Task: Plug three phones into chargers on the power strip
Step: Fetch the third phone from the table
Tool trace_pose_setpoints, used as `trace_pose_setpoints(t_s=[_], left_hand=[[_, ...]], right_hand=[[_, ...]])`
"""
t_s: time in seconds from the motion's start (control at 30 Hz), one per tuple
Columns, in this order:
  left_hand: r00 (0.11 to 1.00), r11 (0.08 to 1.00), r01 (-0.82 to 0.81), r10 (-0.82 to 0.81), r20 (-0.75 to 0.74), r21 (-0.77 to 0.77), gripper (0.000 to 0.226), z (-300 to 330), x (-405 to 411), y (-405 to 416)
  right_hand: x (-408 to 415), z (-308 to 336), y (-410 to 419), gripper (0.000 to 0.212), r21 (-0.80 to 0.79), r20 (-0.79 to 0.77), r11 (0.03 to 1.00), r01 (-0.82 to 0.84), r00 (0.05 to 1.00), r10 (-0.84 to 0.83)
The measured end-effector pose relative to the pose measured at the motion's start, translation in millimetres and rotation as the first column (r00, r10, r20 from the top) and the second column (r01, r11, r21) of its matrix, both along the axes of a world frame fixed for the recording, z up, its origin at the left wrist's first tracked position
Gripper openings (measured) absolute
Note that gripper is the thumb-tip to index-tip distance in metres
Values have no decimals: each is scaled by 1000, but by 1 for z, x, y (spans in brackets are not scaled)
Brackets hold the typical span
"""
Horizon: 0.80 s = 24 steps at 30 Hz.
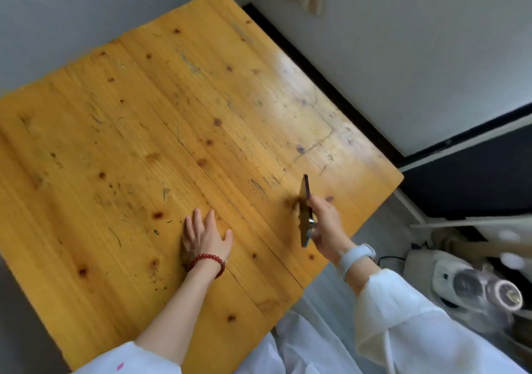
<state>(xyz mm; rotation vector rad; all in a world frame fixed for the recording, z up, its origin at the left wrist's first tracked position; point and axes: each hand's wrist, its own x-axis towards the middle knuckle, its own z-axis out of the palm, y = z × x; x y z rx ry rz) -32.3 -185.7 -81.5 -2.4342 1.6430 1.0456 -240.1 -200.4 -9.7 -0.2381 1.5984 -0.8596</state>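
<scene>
My right hand (326, 225) holds a phone (304, 209) edge-on above the right part of the wooden table (144, 131). The phone stands nearly upright, its shiny side reflecting the wood, with a round metal ring on its back against my fingers. My left hand (203, 236) lies flat on the table, palm down and fingers spread, a red bead bracelet on its wrist. No power strip, charger or other phone is in view.
The table's right edge runs beside a dark gap along a grey wall. On the floor at the lower right stand a white appliance (460, 281) and a black cable (391, 258). White clothing fills the bottom of the view.
</scene>
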Motion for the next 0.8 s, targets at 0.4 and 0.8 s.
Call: trace_pose_setpoints(t_s=[0.4, 0.8], left_hand=[[849, 867, 443, -488, -205, -228, 43, 83, -184, 30], [287, 355, 849, -932, -222, -391, 34, 119, -441, 282]], right_hand=[[-126, 75, 146, 48, -365, 526, 868, 336, 844, -106], [-289, 74, 492, 40, -236, 511, 539, 809, 574, -639]])
